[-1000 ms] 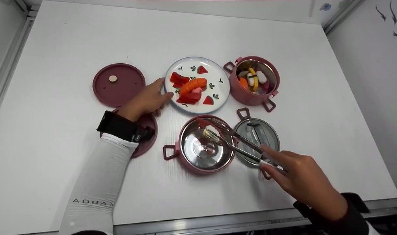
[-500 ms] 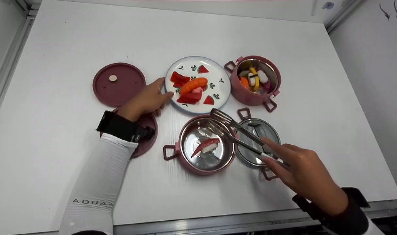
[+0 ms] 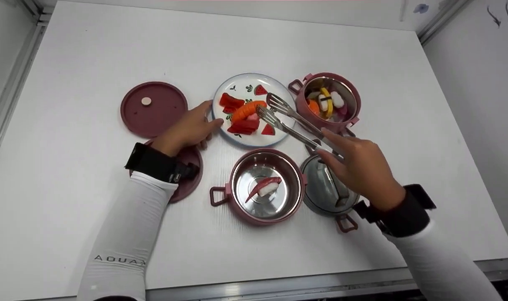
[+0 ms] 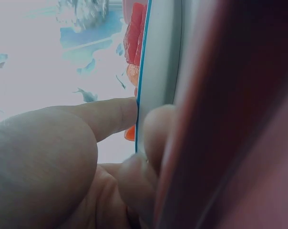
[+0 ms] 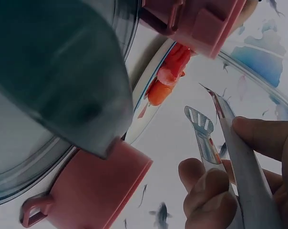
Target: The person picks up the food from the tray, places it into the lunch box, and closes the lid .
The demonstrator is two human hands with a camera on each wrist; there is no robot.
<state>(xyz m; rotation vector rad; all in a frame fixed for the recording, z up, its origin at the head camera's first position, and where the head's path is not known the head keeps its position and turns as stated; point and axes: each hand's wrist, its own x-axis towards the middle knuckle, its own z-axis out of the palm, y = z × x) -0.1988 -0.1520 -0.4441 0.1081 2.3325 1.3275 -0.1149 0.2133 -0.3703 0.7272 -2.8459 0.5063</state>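
A: Lids first, on the left side of the table (image 3: 70,62): one dark red lid (image 3: 153,109) lies flat with a pale knob in its middle, and a second lid (image 3: 186,173) sits nearer the front edge, half under the left forearm.

B: And the left hand (image 3: 187,129)?

A: It rests at the plate's left rim. The plate (image 3: 279,94) is white with small watermelon prints. The wrist view shows the thumb on top of the rim and fingers curled beneath it, so that hand pinches the plate.

B: What lies on the plate?

A: Red slices (image 3: 229,101), an orange carrot (image 3: 247,109) lying slantwise, its long axis running from front-left to back-right, and a pink piece just in front of it.

B: Where are the tongs?

A: The tongs (image 3: 287,121) hang over the plate's right half, tips spread apart with nothing between them, one tip just beside the carrot's right end. Their handles run back toward the front-right into the right hand (image 3: 358,167), whose fingers are curled round them. So the carrot lies to the left of that hand, and the tongs approach nearly end-on to it.

B: Which hand is nearer to the food?

A: The left hand sits closer, but it is occupied with the rim.

B: Pots?

A: Front centre, a red pot (image 3: 265,190) holds one red-and-white piece (image 3: 264,187). Right of it lies a steel lid (image 3: 327,192). Toward the back right, another pot (image 3: 327,102) is filled with mixed toy food.

B: Any writing?

A: "AQUAX" on the left sleeve (image 3: 124,234).
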